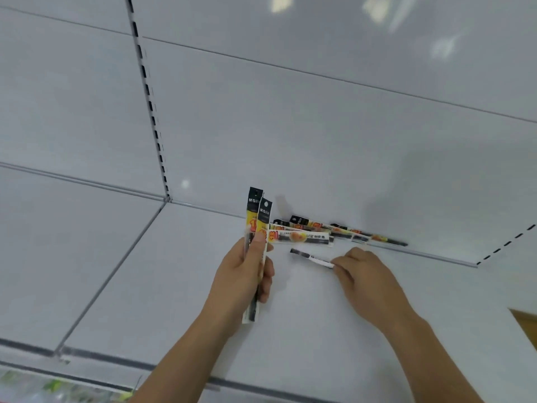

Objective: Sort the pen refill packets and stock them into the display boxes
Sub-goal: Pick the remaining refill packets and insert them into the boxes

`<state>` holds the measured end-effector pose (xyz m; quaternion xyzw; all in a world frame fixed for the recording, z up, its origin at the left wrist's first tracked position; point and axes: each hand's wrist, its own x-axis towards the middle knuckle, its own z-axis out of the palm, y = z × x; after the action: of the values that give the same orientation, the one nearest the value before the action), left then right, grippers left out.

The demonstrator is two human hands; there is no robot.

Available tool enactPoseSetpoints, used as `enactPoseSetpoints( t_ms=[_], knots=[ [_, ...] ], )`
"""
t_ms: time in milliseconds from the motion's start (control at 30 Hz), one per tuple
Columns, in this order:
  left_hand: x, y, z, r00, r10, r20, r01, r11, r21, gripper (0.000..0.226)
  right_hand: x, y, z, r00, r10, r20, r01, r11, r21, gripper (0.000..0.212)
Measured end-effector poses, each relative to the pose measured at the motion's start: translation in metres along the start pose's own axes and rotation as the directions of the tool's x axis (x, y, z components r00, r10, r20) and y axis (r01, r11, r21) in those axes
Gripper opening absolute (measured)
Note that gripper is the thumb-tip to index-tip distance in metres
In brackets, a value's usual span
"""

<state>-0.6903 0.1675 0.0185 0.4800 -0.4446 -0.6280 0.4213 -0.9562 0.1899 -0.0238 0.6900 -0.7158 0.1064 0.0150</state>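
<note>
So from the head view, it's a plain white store shelf [290, 330] with a glossy white back panel [319, 126] that picks up blurry ceiling-light reflections. A slotted upright strip [151, 109] runs down the back where two shelf sections meet. The left hand [244, 274] grips two refill packets [257, 225] upright, thumb pressed across their front. The right hand [366, 282] pinches the end of a single packet [312, 257], lying low over the shelf. Behind both hands, a loose pile of packets [328, 232] lies along the back edge against the panel. Colourful blurry stuff shows at the bottom left, below the shelf's front lip.
</note>
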Motion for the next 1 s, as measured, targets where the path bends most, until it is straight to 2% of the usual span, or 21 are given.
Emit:
enactPoseSetpoints(
  t_ms=[133, 233, 300, 367, 433, 667, 767, 933, 1000],
  knots=[
    [0.005, -0.002, -0.015, 1.0, -0.013, -0.001, 0.013, 1.0, -0.023, 0.048, -0.001, -0.025, -0.008, 0.991, 0.097, -0.093, -0.088, 0.992, 0.093, 0.023],
    [0.003, -0.001, -0.022, 0.999, -0.023, 0.026, 0.024, 0.999, -0.03, 0.047, 0.022, -0.047, -0.009, 0.989, 0.051, -0.14, -0.039, 0.995, 0.086, 0.026],
    [0.002, 0.0, -0.024, 0.999, -0.02, 0.037, 0.021, 1.0, -0.016, 0.046, 0.045, -0.056, -0.006, 0.997, -0.016, -0.081, 0.019, 0.999, 0.047, 0.034],
    [0.002, 0.002, -0.026, 0.999, -0.018, 0.029, 0.018, 1.0, -0.011, 0.046, 0.067, -0.057, 0.0, 0.996, -0.071, 0.045, 0.072, 0.997, -0.006, 0.04],
    [0.002, 0.003, -0.029, 1.0, -0.02, 0.012, 0.02, 1.0, -0.017, 0.046, 0.076, -0.053, 0.006, 0.988, -0.108, 0.115, 0.112, 0.993, -0.029, 0.035],
    [0.006, 0.005, -0.03, 0.999, -0.027, -0.043, 0.026, 1.0, -0.008, 0.054, 0.08, -0.037, 0.011, 0.972, -0.234, 0.037, 0.229, 0.968, 0.098, 0.018],
    [0.007, 0.005, -0.028, 0.999, -0.022, -0.048, 0.023, 1.0, 0.016, 0.055, 0.084, -0.038, 0.005, 0.951, -0.297, 0.091, 0.281, 0.947, 0.155, 0.015],
    [0.01, 0.005, -0.028, 0.998, -0.024, -0.065, 0.025, 1.0, 0.013, 0.049, 0.079, -0.04, -0.003, 0.948, -0.255, 0.193, 0.222, 0.959, 0.174, 0.011],
    [0.011, 0.006, -0.026, 0.998, -0.017, -0.059, 0.019, 0.999, 0.028, 0.049, 0.08, -0.041, -0.005, 0.955, -0.184, 0.234, 0.127, 0.962, 0.241, 0.022]
  ],
)
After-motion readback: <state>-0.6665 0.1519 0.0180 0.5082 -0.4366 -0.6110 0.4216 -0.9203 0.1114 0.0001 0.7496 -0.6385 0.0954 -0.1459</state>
